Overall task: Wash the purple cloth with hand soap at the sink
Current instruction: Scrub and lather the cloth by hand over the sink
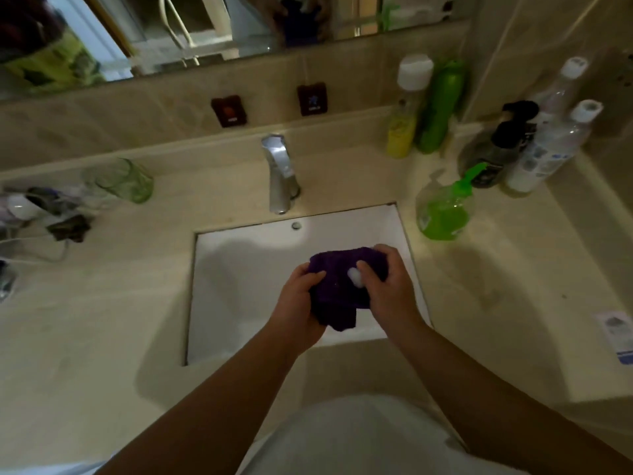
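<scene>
Bunched purple cloth (339,286) with white soap foam (354,277), above the white sink (239,269).

Nothing legible here: the two dark tags (229,110) on the wall carry blurred marks, and the print on the clear bottles (541,156) and the paper slip (618,332) on the counter (496,275) is too small.

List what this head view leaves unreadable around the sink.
- Purple cloth: its middle is covered by the left hand and right hand.
- Bottle labels: too blurred to read.
- Clutter at left: cut off by the frame edge.
</scene>
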